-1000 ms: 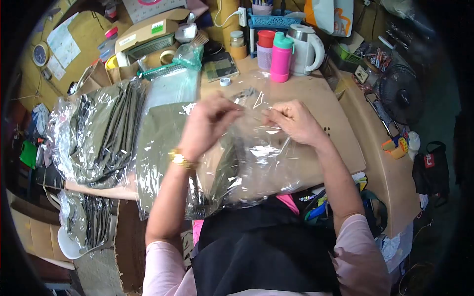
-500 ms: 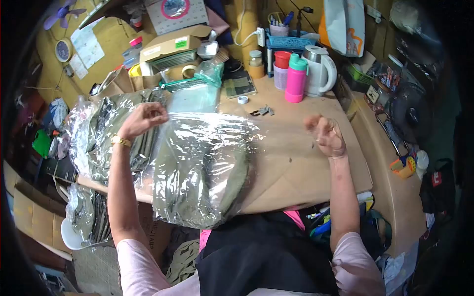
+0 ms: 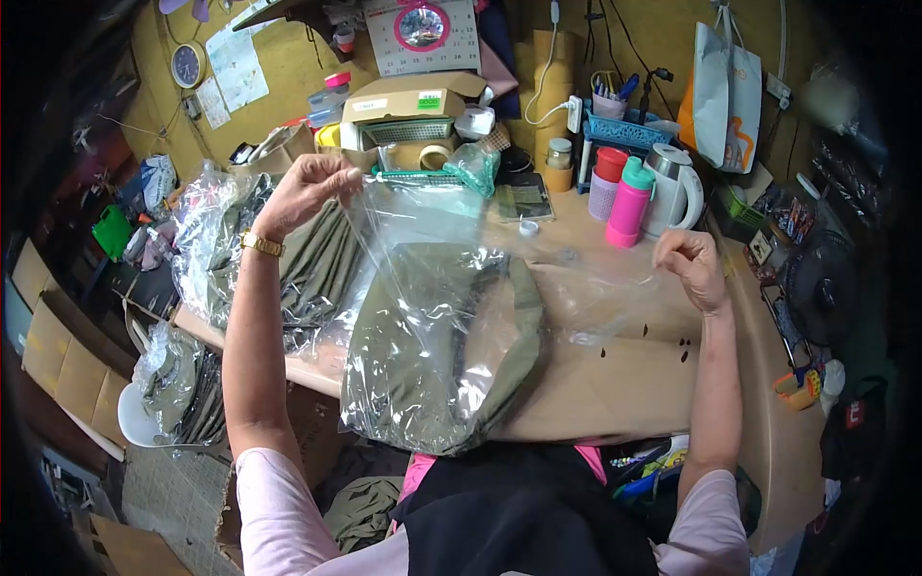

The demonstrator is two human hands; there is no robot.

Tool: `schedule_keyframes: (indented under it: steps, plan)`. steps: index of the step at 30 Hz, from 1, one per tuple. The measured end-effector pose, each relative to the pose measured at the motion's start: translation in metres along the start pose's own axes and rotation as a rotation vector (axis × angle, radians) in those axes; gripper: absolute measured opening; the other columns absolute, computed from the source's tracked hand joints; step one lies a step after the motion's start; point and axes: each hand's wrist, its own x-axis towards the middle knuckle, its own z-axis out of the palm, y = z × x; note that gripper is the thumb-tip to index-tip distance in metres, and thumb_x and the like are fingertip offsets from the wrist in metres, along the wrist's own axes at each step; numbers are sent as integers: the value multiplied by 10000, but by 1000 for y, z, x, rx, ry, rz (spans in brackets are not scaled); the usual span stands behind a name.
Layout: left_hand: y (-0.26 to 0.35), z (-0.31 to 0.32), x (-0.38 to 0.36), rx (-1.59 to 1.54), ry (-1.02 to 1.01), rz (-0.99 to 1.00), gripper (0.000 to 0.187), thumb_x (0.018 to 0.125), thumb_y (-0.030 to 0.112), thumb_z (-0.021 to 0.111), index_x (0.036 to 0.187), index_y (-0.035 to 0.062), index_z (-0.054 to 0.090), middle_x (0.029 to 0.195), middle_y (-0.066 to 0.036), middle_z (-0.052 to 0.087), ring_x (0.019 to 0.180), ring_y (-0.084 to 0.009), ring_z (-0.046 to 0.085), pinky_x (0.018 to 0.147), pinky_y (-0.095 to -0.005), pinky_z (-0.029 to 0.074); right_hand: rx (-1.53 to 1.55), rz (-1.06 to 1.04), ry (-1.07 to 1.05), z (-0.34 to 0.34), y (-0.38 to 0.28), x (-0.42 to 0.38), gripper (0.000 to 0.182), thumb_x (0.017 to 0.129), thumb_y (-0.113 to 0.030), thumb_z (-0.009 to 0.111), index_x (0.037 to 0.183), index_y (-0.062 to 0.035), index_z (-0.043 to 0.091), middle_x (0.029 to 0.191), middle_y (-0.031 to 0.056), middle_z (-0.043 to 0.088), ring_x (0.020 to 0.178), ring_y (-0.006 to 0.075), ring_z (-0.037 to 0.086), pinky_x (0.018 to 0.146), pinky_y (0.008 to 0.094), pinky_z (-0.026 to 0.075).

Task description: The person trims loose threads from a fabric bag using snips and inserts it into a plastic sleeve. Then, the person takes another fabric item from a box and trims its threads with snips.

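A clear plastic bag [image 3: 408,216] lies over the front of the table with a folded olive-green garment [image 3: 389,322] inside. My left hand [image 3: 309,195], wearing a gold watch, is closed in a pinch on the bag's upper left edge and lifts it. Out to the right, my right hand [image 3: 693,271] is pinched shut above the table. Thin transparent film spreads from the bag to its fingertips, so it grips the bag's right side. Beyond my left forearm lies a stack of bagged olive garments [image 3: 322,254].
A pink bottle [image 3: 626,206], a red-lidded cup [image 3: 607,182] and an electric kettle [image 3: 674,187] stand at the back right. A cardboard box [image 3: 413,96] and tape roll [image 3: 435,156] sit behind the bag. Small dark bits dot the brown tabletop [image 3: 615,394].
The view has shifted, so the scene sits farther right. My right hand's fingers have closed on the film, which now stretches toward it. My left hand has raised the bag's edge.
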Motion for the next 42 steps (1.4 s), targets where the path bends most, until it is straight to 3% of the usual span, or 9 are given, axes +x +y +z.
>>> schedule_keyframes:
  steps: [9,14,24,29,32,34,36,38,42]
  plan:
    - [-4,36,0,-628,-7,486,357,939,441,627,822,122,515,929,-43,486,1074,-241,477,1101,-460,322,148,-152,-85,-23,10,-13,429,748,-396,816,635,-95,533,652,-29,434,668,117,376,724,298,314]
    - [15,45,-1,-698,-25,572,446,894,497,679,724,143,466,783,3,414,822,-179,395,877,-362,368,-49,-44,-102,-35,-3,-26,433,675,-388,852,611,-105,530,779,4,471,762,127,415,836,283,332]
    - [31,18,-21,351,142,303,346,883,370,727,873,64,565,942,-30,520,952,-173,477,898,-313,373,-113,-85,-74,-38,17,-43,326,737,-250,842,755,-96,556,1021,40,536,978,165,485,938,308,347]
    - [10,68,-18,-877,246,347,334,998,346,559,1142,45,539,1204,-101,552,1202,-221,505,1074,-405,372,1002,-207,539,45,7,-32,224,949,-287,652,889,-115,521,861,36,546,878,177,531,1036,429,389]
    - [40,108,-15,-1321,194,366,316,1014,338,523,1192,81,568,1218,-109,593,1203,-244,550,1105,-458,401,1257,-346,165,46,33,-31,200,1010,-291,556,920,-130,477,710,-23,431,660,112,458,897,352,453]
    - [56,130,-12,-1230,531,228,304,1018,322,527,1192,75,564,1013,-48,634,985,-165,610,934,-380,495,1159,-262,133,56,20,-28,251,1026,-333,523,893,-134,448,660,-67,322,550,51,348,713,254,439]
    - [48,158,-6,-910,209,407,398,940,230,639,1266,91,458,687,77,469,569,-57,399,528,-216,333,661,-6,287,73,6,-29,235,1029,-320,522,920,-118,468,654,-77,332,576,19,360,577,194,350]
    - [80,205,-6,-409,261,224,638,804,-25,692,1354,95,391,674,90,430,546,-24,383,503,-187,303,324,-145,261,103,-2,-28,234,1005,-290,578,1078,-70,551,718,-93,435,577,-5,381,515,174,311]
    - [70,250,-4,-197,101,200,882,769,-54,647,1520,87,206,632,33,413,505,-74,385,514,-247,364,2,-208,224,147,-20,-31,338,886,-176,759,1148,-17,617,764,-93,468,579,-6,357,514,170,286]
